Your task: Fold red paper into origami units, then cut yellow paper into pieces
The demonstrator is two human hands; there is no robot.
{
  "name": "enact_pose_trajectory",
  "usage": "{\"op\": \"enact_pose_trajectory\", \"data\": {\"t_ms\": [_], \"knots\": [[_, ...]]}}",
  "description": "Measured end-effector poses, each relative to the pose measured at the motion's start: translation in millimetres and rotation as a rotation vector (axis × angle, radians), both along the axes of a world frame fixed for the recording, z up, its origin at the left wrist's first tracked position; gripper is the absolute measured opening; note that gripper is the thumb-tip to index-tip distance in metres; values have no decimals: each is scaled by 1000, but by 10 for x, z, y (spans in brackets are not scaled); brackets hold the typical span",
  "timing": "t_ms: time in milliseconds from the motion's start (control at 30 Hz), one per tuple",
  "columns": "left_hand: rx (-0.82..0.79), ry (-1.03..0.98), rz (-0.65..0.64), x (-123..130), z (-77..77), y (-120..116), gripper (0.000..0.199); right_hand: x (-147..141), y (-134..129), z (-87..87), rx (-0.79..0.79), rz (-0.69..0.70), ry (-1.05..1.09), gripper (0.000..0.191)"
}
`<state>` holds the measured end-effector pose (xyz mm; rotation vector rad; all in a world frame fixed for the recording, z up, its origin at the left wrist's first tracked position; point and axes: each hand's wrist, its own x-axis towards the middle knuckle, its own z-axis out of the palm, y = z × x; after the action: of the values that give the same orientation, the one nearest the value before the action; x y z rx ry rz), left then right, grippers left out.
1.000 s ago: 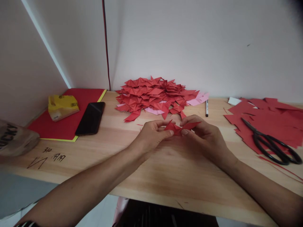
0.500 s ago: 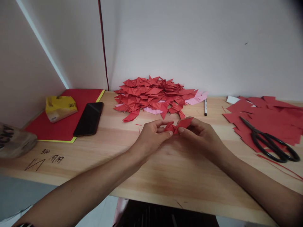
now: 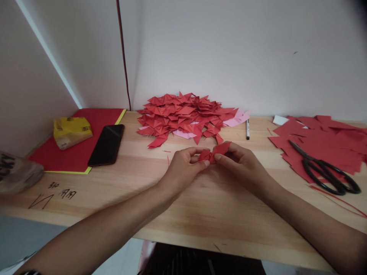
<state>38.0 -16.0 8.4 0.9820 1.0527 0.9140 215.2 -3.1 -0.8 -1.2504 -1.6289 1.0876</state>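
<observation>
A small piece of folded red paper is held up just above the wooden table, between both hands. My left hand pinches its left end with thumb and fingers. On the other side, my right hand grips it with the thumb in front and the fingers behind, partly hidden. One pointed flap sticks up toward the upper right. Beyond the hands lies a large heap of folded red paper pieces, with some pink paper among and beside them.
Black-handled scissors rest on flat red paper sheets at the right. A marker lies near the wall. To the left are a phone, a yellow packet on red sheets, and a printed bag.
The hands stay in nearly the same place, both still pinching the red paper. Its right flap sits at a slightly different tilt. The whole view has shifted a little.
</observation>
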Motion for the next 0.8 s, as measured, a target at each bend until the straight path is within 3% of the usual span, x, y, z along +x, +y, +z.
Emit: {"op": "enact_pose_trajectory", "data": {"t_ms": [367, 567, 800], "knots": [[70, 62, -48, -8, 49, 10, 20, -8, -3, 10, -65, 28, 60, 18], [17, -64, 7, 0, -34, -3, 18, 5, 7, -1, -113, 76, 96, 24], [18, -109, 61, 26, -107, 19, 20, -20, 51, 34, -55, 112, 77, 33]]}}
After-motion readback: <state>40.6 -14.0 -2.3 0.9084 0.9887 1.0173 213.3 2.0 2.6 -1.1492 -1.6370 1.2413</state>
